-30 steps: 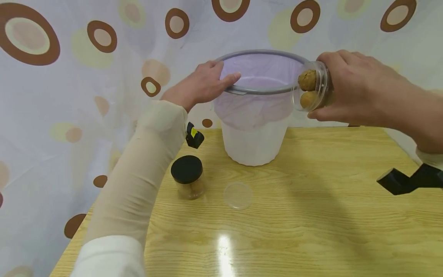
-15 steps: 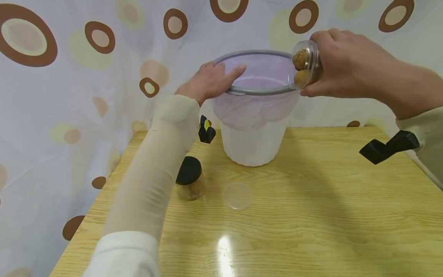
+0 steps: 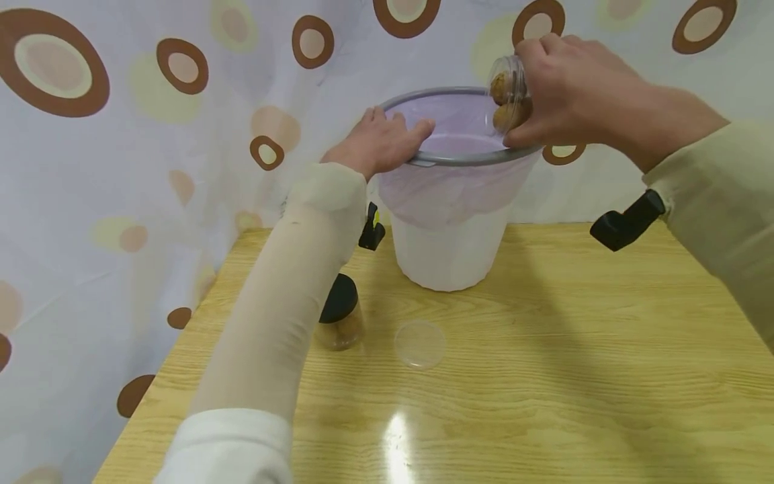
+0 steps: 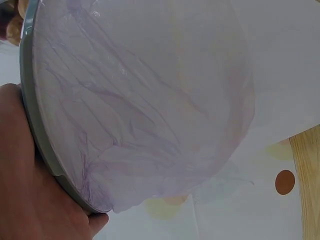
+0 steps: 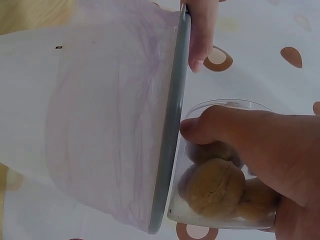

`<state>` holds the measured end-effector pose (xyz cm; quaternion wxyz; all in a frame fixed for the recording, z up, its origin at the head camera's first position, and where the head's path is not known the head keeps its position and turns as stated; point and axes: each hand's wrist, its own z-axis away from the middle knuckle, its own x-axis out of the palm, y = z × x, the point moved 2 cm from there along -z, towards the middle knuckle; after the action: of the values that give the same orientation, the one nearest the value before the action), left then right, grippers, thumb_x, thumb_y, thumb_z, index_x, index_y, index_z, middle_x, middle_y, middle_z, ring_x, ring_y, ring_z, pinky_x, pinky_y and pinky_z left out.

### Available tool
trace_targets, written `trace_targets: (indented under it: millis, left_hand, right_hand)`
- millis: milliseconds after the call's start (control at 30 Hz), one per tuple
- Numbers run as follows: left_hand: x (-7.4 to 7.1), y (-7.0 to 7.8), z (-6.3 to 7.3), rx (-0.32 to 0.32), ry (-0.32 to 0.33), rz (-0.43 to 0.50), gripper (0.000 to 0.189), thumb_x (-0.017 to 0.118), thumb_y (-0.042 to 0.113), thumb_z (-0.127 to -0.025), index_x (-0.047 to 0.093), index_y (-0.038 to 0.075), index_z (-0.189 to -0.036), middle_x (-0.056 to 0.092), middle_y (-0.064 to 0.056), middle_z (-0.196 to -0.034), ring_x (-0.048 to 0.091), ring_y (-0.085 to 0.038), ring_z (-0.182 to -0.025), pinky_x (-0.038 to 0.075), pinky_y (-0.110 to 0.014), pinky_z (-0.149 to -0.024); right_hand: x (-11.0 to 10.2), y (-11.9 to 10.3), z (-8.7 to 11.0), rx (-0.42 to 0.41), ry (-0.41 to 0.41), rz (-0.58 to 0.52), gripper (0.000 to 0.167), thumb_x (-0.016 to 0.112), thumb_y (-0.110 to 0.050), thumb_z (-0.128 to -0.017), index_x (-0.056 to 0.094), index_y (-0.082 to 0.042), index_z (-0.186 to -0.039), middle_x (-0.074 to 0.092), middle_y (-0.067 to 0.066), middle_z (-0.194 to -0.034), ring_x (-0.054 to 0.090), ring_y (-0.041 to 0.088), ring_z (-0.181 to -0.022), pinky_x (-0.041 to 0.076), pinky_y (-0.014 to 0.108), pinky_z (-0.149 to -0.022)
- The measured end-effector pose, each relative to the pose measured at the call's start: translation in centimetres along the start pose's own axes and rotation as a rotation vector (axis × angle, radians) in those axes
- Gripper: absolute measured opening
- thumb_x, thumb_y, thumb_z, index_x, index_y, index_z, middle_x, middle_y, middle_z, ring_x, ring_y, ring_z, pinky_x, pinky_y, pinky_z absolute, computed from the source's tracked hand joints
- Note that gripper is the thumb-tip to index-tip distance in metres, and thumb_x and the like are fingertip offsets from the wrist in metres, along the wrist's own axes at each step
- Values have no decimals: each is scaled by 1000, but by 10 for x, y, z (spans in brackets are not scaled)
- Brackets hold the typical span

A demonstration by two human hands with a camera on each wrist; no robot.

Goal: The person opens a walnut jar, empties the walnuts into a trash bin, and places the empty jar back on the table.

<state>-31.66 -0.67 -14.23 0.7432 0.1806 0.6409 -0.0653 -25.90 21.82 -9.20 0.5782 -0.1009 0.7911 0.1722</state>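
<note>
My right hand [image 3: 574,94] grips a clear plastic jar [image 3: 512,74] over the right side of a white trash can [image 3: 447,252]. The jar lies tilted on its side, its mouth facing left; several walnuts [image 5: 217,187] are still inside. In the right wrist view the thumb presses along the jar's wall, close beside the can's grey rim [image 5: 172,120]. My left hand [image 3: 381,144] holds the rim at its left, thumb raised over the opening. A thin purple bag [image 4: 130,110] lines the can and hangs over its outside. The can's bottom inside is hidden.
A second jar [image 3: 341,333] with a black lid [image 3: 341,299] stands on the wooden table [image 3: 514,403], partly behind the left sleeve. A clear round disc [image 3: 420,344] lies flat beside it. A patterned curtain [image 3: 199,154] hangs behind.
My right hand has carried the jar up and to the left, from beside the rim to over the opening. The left hand has slid slightly right along the rim. The walnuts stay in the jar.
</note>
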Motion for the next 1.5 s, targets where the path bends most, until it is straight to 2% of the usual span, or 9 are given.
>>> trace_targets:
  millis: [167, 300, 400, 533, 567, 767, 967, 1300, 1500]
  left_hand:
    - [-4, 1, -1, -21, 13, -15, 84, 12, 67, -97, 18, 11, -160, 10, -12, -167, 7, -28, -154, 11, -40, -125]
    - [-8, 3, -4, -10, 48, -29, 79, 13, 63, -99, 36, 10, -153, 27, -9, -163, 18, -30, -151, 15, -40, -124]
    - [-8, 8, -6, -2, 49, -35, 77, 10, 56, -101, 31, 4, -154, 23, -12, -164, 15, -30, -152, 11, -38, -125]
    - [-7, 12, -7, -55, 15, -33, 79, 8, 55, -101, 12, 1, -158, 7, -17, -166, 6, -29, -153, 6, -38, -126]
    - [-6, 12, -7, -67, 8, -31, 79, 7, 56, -101, 12, 2, -158, 7, -17, -166, 6, -28, -153, 6, -38, -126]
    - [-4, 12, -4, -89, 3, -23, 81, 6, 58, -100, 14, 4, -159, 8, -17, -165, 10, -28, -151, 8, -38, -125]
    - [-3, 11, -4, -88, 13, -19, 80, 4, 59, -100, 16, 7, -159, 6, -15, -166, 6, -27, -153, 6, -37, -126]
    - [-5, 12, -5, -108, 25, -28, 81, 1, 63, -99, 17, 10, -159, 9, -11, -167, 9, -26, -152, 8, -38, -126]
    - [-5, 17, -8, -83, 22, -51, 80, 0, 61, -99, 22, 12, -159, 17, -5, -166, 11, -25, -152, 8, -36, -125]
  right_hand:
    - [4, -2, -13, -1, -17, 23, 88, 76, -35, -79, 33, 17, -135, 45, 34, -115, 47, 48, -99, 44, 63, -93]
    - [8, -3, -21, -3, -32, 27, 86, 77, -36, -79, 35, 16, -132, 45, 35, -116, 47, 49, -101, 41, 64, -97]
    - [9, -3, -25, -11, -29, 27, 82, 77, -35, -78, 37, 16, -128, 46, 35, -114, 47, 49, -103, 38, 64, -100]
    - [10, -3, -30, -21, -16, 33, 77, 76, -33, -78, 38, 16, -124, 47, 33, -113, 44, 48, -106, 37, 64, -101]
    - [11, -3, -31, -21, -14, 40, 77, 76, -33, -79, 38, 16, -124, 47, 33, -113, 44, 48, -107, 37, 63, -101]
    - [18, -4, -36, -33, -4, 90, 79, 77, -30, -78, 37, 15, -129, 46, 35, -118, 42, 49, -110, 32, 63, -109]
    - [27, -4, -38, -63, -5, 131, 80, 81, -27, -77, 36, 14, -130, 45, 35, -122, 40, 50, -116, 25, 62, -114]
    - [29, -4, -40, -119, 30, 246, 77, 81, -27, -78, 37, 15, -126, 46, 34, -116, 42, 49, -111, 30, 60, -111]
    - [28, -3, -38, -104, 8, 276, 80, 83, -26, -76, 37, 15, -126, 45, 35, -118, 41, 51, -114, 28, 60, -112]
